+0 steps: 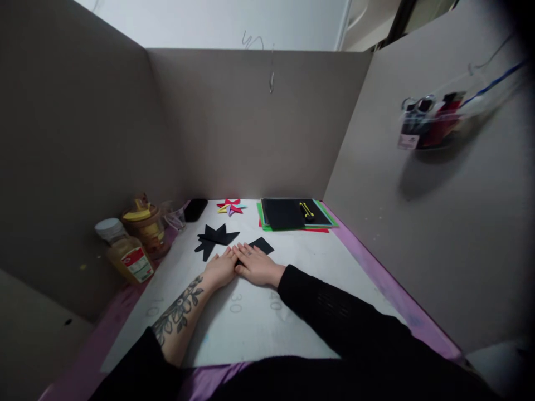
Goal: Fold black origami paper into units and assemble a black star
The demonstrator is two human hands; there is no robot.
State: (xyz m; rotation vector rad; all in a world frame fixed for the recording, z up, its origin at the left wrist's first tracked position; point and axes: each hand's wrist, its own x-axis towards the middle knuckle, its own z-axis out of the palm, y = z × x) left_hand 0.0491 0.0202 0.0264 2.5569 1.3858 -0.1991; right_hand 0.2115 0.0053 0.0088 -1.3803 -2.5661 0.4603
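Note:
A small piece of black paper (262, 244) lies on the white sheet, partly covered by my hands. My right hand (256, 265) rests flat on it with the fingers stretched out, pointing to the left. Beside it, my left hand (221, 268) is also laid down flat, its fingertips meeting those of the right; the paper under them is hidden. Just beyond my left hand are folded black paper pieces (216, 236) with several sharp points, partly overlapping.
Farther back lies a multicoloured paper star (231, 207), near a black phone (195, 210). A stack of coloured paper (284, 214) carries a yellow-and-black tool (307, 211). Along the left stand a glue bottle (131, 259), a pot (146, 225) and a clear cup (173, 214). A clear holder (434, 125) hangs on the right wall.

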